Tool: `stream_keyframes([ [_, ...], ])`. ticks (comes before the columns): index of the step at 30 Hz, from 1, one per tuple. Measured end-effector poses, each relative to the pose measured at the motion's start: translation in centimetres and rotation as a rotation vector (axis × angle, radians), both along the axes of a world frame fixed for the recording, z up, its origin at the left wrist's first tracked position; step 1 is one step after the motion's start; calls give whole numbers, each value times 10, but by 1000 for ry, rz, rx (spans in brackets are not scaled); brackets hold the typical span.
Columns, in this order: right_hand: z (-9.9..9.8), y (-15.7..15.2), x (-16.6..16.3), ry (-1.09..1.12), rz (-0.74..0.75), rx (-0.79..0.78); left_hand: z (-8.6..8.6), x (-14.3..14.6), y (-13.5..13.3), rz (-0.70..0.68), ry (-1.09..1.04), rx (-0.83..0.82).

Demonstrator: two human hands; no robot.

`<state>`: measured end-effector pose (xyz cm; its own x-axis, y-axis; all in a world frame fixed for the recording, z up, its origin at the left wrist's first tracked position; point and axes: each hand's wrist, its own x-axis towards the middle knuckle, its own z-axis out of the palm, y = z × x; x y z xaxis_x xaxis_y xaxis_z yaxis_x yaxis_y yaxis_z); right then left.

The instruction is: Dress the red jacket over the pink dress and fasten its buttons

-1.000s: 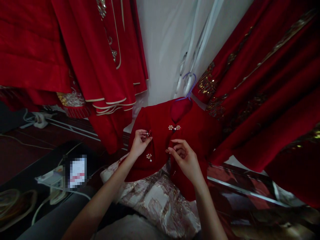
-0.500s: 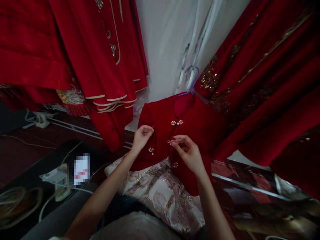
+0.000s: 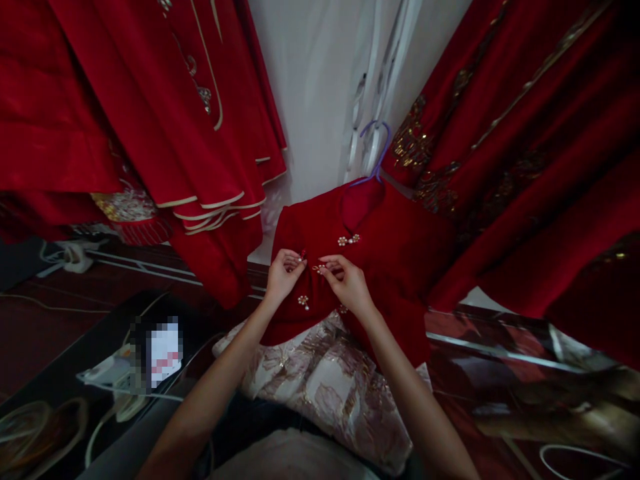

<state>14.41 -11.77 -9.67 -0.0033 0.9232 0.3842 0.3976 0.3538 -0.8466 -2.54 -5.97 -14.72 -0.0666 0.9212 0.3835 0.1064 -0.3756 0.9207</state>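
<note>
A short red jacket (image 3: 395,267) hangs on a purple hanger (image 3: 383,143), its lower front parted. At its collar a pair of pearl flower clasps (image 3: 349,240) is joined. My left hand (image 3: 284,277) is closed in a pinch on the left front edge, where a small pearl shows at the fingertips. My right hand (image 3: 350,285) pinches a pearl clasp with a small loop (image 3: 317,269) on the opposite edge, a short gap from my left fingers. Below, another pearl flower clasp (image 3: 303,302) hangs on the left front; its partner is partly covered by my right wrist.
Pale floral brocade fabric (image 3: 320,373) lies across my lap. Red garments (image 3: 210,160) with gold trim hang at the left, and more with gold beading (image 3: 413,143) at the right. A power strip (image 3: 107,370), cables and a blurred-out bright screen (image 3: 165,347) are at lower left.
My right hand has moved left with the clasp and its jacket edge, closer to my left hand. My left hand keeps its pinch. The view has shifted slightly.
</note>
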Motion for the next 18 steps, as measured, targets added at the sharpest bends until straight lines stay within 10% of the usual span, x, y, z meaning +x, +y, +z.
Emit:
stream_keyframes([
  [11,2,19,-12,26,-51,64,19,9,-5,-160,-144,-118],
  [18,34,-45,3,-12,56,24,41,-1,-45,-120,-192,-123],
])
